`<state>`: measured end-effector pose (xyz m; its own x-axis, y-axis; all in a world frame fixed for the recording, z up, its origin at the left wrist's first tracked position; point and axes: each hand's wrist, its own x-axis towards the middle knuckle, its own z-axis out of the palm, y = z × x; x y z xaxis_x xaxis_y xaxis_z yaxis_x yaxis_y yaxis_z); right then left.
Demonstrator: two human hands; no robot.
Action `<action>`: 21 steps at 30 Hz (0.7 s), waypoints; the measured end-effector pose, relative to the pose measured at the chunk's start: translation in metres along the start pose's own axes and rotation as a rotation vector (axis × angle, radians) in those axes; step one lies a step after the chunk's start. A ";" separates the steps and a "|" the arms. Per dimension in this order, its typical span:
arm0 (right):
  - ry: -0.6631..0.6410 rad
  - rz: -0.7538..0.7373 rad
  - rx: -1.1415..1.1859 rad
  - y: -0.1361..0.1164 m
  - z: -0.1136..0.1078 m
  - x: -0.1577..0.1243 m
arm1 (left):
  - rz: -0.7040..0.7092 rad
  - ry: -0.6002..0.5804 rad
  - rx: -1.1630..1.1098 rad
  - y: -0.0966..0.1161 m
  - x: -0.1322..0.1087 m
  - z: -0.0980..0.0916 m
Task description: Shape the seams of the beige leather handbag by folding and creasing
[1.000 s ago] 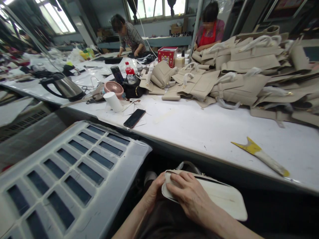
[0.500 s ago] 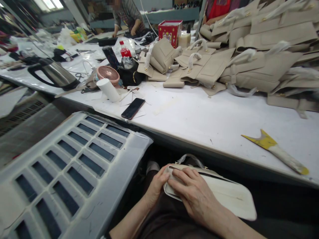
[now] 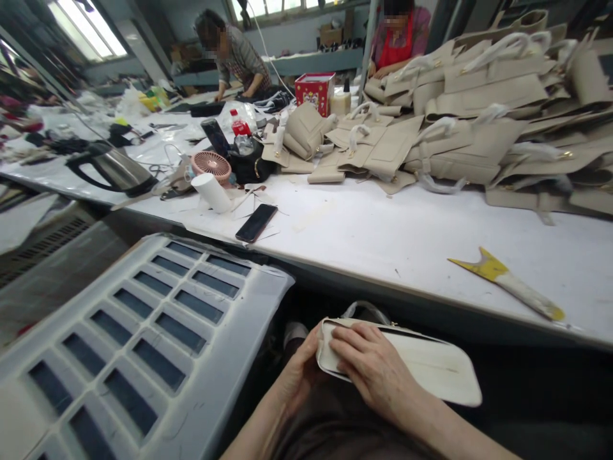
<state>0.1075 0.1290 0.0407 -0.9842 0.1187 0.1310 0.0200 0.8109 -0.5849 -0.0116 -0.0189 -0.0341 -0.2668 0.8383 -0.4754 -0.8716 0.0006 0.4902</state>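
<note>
A cream leather bag piece (image 3: pixel 431 367) lies flat on my lap below the table edge. My right hand (image 3: pixel 371 367) rests on top of its left end, fingers stretched and pressing down. My left hand (image 3: pixel 299 374) curls around that same left end from beneath, gripping the edge. A wrapped handle loop (image 3: pixel 366 312) sticks up behind the piece.
A white table (image 3: pixel 383 236) carries a phone (image 3: pixel 256 223), a yellow-tipped scraper (image 3: pixel 507 284), a paper roll (image 3: pixel 211 191), a pink fan (image 3: pixel 211 167), a kettle (image 3: pixel 115 169) and piles of beige bags (image 3: pixel 479 121). A slotted white crate (image 3: pixel 129 326) stands at my left. Two people work at the far side.
My hands stay on the bag piece with only slight shifting; the camera has tilted up a little.
</note>
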 end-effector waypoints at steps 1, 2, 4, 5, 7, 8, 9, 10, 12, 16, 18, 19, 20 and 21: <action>0.002 -0.003 0.001 -0.001 0.000 0.000 | 0.008 0.013 0.038 0.002 -0.001 0.001; 0.003 -0.008 0.002 -0.001 0.000 0.000 | 0.026 0.035 0.092 0.005 -0.001 0.003; 0.004 -0.013 0.001 -0.001 0.001 0.000 | 0.080 0.096 0.225 0.011 0.001 0.007; 0.008 -0.007 0.001 0.000 0.001 0.000 | 0.112 0.129 0.293 0.014 0.003 0.008; 0.022 0.013 0.010 0.000 0.002 0.000 | 0.167 0.176 0.401 0.018 0.006 0.008; 0.035 0.025 0.019 0.000 0.002 -0.001 | 0.192 0.186 0.443 0.019 0.008 0.008; 0.051 0.039 0.033 0.000 0.002 -0.001 | 0.214 0.190 0.481 0.020 0.009 0.008; 0.068 0.054 0.054 -0.001 0.003 -0.001 | 0.236 0.192 0.517 0.020 0.010 0.007; 0.111 0.093 0.120 -0.001 0.002 -0.002 | 0.273 0.204 0.586 0.021 0.011 0.006; 0.265 0.260 0.519 0.000 -0.008 -0.003 | 0.305 0.223 0.670 0.022 0.011 0.011; 0.405 0.345 0.778 0.004 -0.020 -0.008 | 0.322 0.231 0.699 0.022 0.009 0.016; 0.489 0.376 0.851 0.010 -0.027 -0.013 | 0.340 0.230 0.725 0.023 0.008 0.018; 0.579 0.398 0.875 0.019 -0.035 -0.020 | 0.366 0.227 0.764 0.024 0.007 0.020; 0.669 0.425 0.860 0.030 -0.043 -0.028 | 0.400 0.218 0.819 0.026 0.007 0.021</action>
<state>0.1436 0.1749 0.0535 -0.6329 0.7732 0.0404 -0.0531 0.0087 -0.9986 -0.0270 -0.0015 -0.0092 -0.6276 0.7386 -0.2461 -0.1591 0.1877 0.9692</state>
